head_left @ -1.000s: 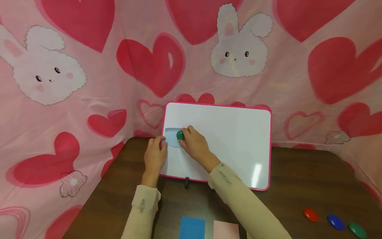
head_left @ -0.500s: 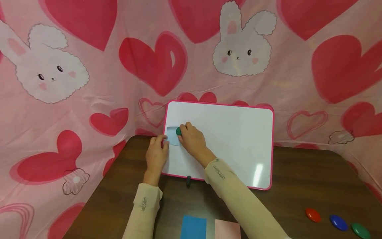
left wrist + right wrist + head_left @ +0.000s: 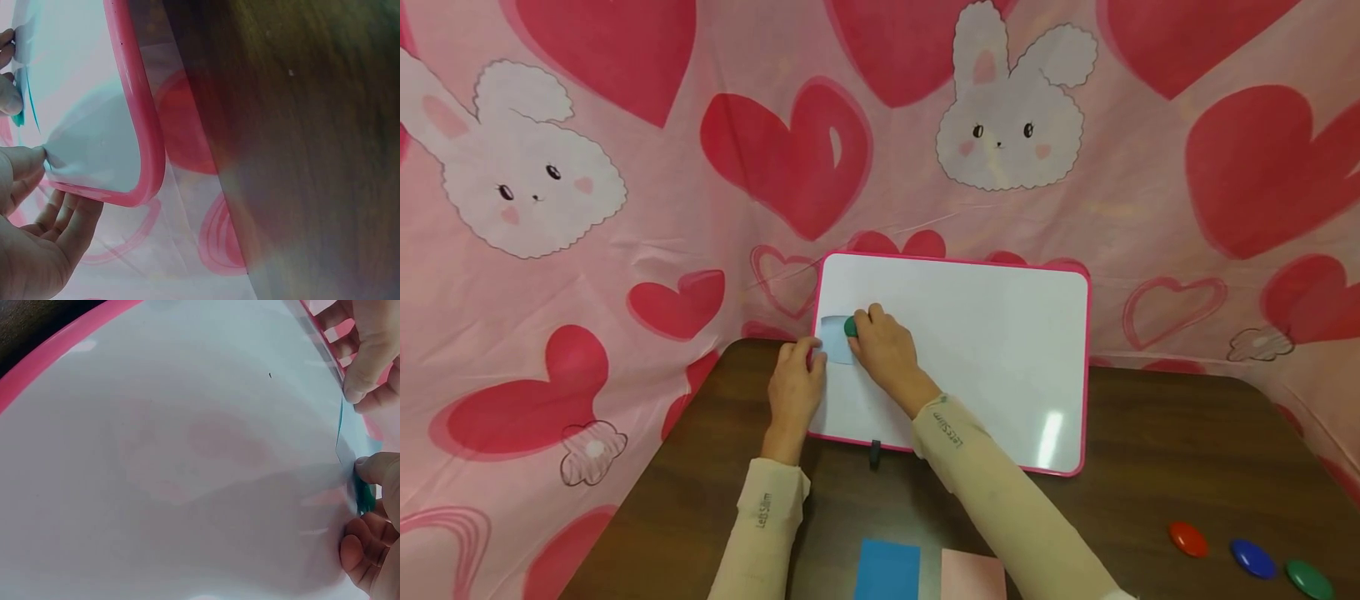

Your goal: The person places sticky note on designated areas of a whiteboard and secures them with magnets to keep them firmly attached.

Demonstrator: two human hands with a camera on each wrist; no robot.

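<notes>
A whiteboard (image 3: 985, 358) with a pink frame leans upright at the back of the table. Near its left edge lies a light blue square of paper (image 3: 835, 343) against the white surface. My right hand (image 3: 886, 352) pinches a round green magnet (image 3: 851, 327) at the paper's right side, close to its top. With the left hand (image 3: 795, 390) I grip the board's left edge. In the left wrist view, the thumb (image 3: 30, 161) lies in front at the paper's edge and the other fingers (image 3: 78, 228) reach behind the frame.
A dark blue square (image 3: 887, 571) and a pink square (image 3: 973, 575) lie at the table's front. Red (image 3: 1188, 540), blue (image 3: 1252, 558) and green (image 3: 1309, 578) round magnets are lined up at front right. A small black clip (image 3: 875, 455) is at the board's lower edge.
My right hand has shifted the green magnet slightly up and left on the paper. The paper looks flatter than before. My left hand keeps its place on the board's edge.
</notes>
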